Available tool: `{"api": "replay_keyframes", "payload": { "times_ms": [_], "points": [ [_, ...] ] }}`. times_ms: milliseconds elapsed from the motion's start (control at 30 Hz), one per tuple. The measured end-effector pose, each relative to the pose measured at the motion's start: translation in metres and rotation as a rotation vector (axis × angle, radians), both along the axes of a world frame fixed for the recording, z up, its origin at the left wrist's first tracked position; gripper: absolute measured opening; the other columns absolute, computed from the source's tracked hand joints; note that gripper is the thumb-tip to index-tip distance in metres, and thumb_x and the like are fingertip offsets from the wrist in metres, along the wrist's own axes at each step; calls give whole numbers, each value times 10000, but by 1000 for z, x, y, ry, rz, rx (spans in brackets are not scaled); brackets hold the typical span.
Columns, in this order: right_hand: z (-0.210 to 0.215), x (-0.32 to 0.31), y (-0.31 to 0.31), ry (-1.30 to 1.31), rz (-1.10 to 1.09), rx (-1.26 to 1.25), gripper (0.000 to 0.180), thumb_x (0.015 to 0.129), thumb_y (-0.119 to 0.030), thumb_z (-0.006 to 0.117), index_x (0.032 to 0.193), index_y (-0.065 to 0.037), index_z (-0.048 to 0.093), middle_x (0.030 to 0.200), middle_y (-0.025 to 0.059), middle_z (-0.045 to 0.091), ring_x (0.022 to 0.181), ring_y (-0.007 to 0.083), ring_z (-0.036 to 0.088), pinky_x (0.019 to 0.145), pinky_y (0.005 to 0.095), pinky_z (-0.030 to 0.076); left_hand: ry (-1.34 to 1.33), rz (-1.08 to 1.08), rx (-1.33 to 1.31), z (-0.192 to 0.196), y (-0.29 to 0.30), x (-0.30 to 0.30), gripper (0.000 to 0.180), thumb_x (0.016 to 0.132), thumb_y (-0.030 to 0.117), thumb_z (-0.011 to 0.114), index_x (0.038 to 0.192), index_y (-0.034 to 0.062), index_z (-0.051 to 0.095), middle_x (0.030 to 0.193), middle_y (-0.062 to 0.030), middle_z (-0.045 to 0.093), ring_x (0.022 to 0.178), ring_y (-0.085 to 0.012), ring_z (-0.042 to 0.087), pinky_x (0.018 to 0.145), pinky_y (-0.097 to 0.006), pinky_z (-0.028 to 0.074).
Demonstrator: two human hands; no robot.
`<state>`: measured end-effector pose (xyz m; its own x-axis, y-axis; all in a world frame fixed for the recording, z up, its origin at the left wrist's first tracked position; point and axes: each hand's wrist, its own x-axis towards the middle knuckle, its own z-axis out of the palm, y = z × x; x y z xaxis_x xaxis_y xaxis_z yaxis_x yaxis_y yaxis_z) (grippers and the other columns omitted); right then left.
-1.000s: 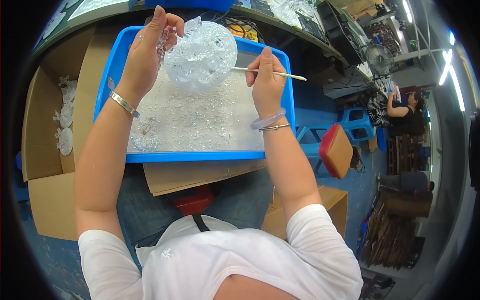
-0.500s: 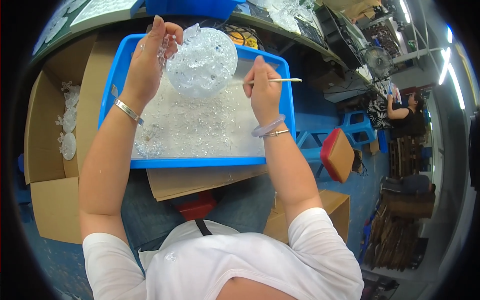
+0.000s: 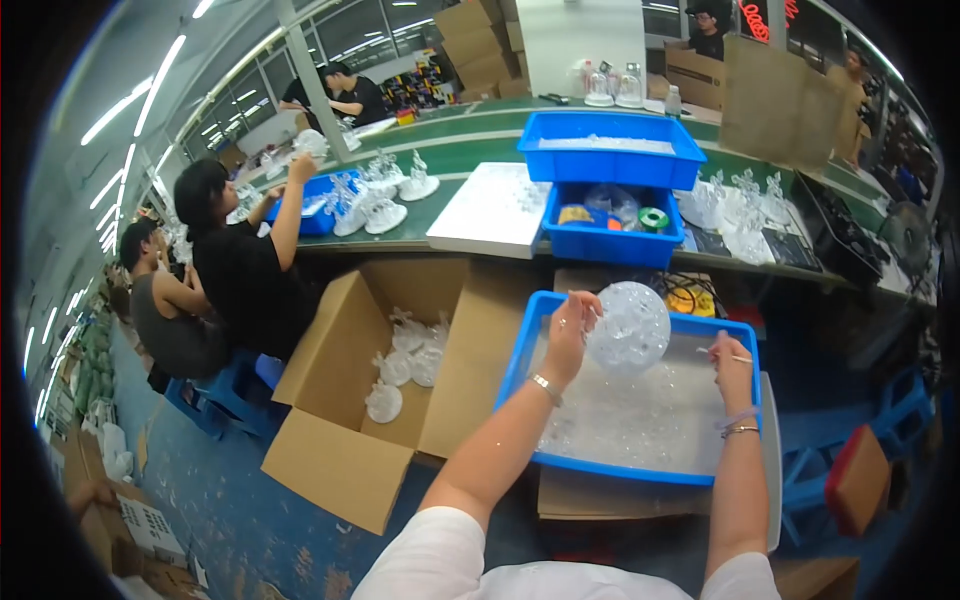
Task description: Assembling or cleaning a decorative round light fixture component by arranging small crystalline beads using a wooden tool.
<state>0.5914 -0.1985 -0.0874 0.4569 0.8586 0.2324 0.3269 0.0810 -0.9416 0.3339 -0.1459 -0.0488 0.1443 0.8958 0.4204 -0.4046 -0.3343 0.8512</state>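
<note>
My left hand [image 3: 568, 338] is closed on a clear plastic ornament whose round, frosted base [image 3: 630, 330] faces me. Small glittering bits dot that base, and my fingers partly cover the rest of the piece. To the right, my right hand [image 3: 733, 372] pinches a thin pale stick [image 3: 741, 359], held apart from the ornament. Both hands are above a shallow blue tray [image 3: 610, 468], whose whitish bottom is strewn with tiny shiny pieces [image 3: 585, 425].
An open cardboard box [image 3: 330, 350] with several clear ornaments [image 3: 384, 402] stands on my left. Beyond the tray, a green workbench [image 3: 470, 190] bears stacked blue bins [image 3: 610, 165], a white foam slab [image 3: 490, 215] and more ornaments. Co-workers [image 3: 250, 250] sit on the left; a red-edged stool [image 3: 857, 480] is at right.
The view has swung up and to the left, bringing the bench, the box and co-workers into sight. My hands still hold the ornament and the stick over the tray.
</note>
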Motion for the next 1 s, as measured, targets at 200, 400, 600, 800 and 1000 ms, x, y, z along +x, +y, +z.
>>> {"api": "replay_keyframes", "payload": {
  "times_ms": [200,400,600,800,1000],
  "points": [
    [-4,23,1,-675,-425,218,336,843,-292,452,644,-28,513,556,66,497,492,182,487,445,297,353,-8,-71,-20,16,2,6,483,863,482,274,718,64,469,610,37,328,585,-65,297,557,-204,240],
    [23,11,-6,-276,-250,-51,281,845,-245,430,725,-5,515,683,140,489,654,294,492,586,363,384,-22,-59,-35,13,5,-2,480,864,480,274,716,66,467,610,37,318,590,-66,295,562,-205,238],
    [11,21,-12,-227,-275,-69,293,846,-263,425,748,-5,524,587,112,502,555,202,498,552,321,397,-32,-75,-53,4,-1,-2,466,862,476,291,721,71,472,613,41,327,594,-67,310,563,-204,247],
    [5,38,-17,-475,-251,-114,292,806,-288,475,712,-22,552,571,84,518,530,160,505,480,311,413,-102,-28,-23,-4,10,12,357,861,422,364,796,108,521,676,39,450,633,-61,405,588,-209,324],
    [25,-7,2,-411,-261,264,203,783,-202,529,708,-13,523,598,106,500,546,159,472,509,286,372,-96,-44,-118,17,3,-3,404,865,433,341,739,90,511,664,23,435,637,-70,399,616,-196,312]
  ]
}}
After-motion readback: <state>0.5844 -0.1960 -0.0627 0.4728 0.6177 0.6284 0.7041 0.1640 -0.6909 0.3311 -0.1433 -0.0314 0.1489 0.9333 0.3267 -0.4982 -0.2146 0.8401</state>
